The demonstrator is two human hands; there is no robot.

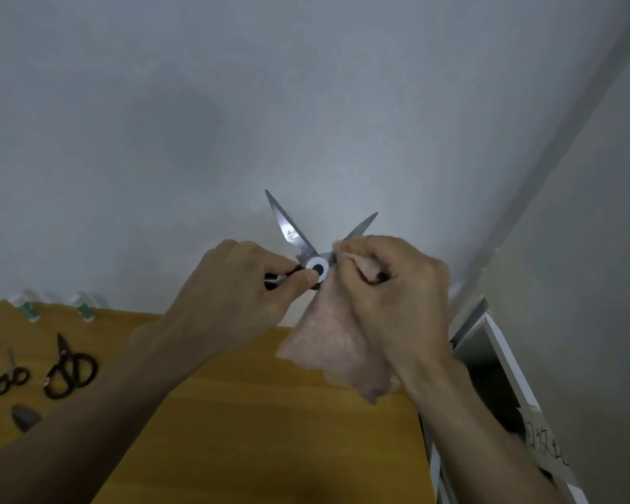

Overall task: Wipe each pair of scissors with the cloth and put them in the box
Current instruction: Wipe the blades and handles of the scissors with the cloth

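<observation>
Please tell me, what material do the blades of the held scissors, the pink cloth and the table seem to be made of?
Blades: bare metal, probably steel, grey with a bright glint. Pink cloth: soft, fuzzy fabric, perhaps microfibre, matte and draping limply. Table: looks like wood or wood laminate, smooth orange-brown; the grain is too blurred to decide.

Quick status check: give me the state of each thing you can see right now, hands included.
Held scissors: blades open, raised above the table.
Left hand: grips the scissors' handle.
Right hand: pinches the pink cloth against one blade.
Large black scissors: closed, lying on the wooden table.
Small black scissors: closed, lying on the table.
White box: open, beside the table's right edge.
</observation>
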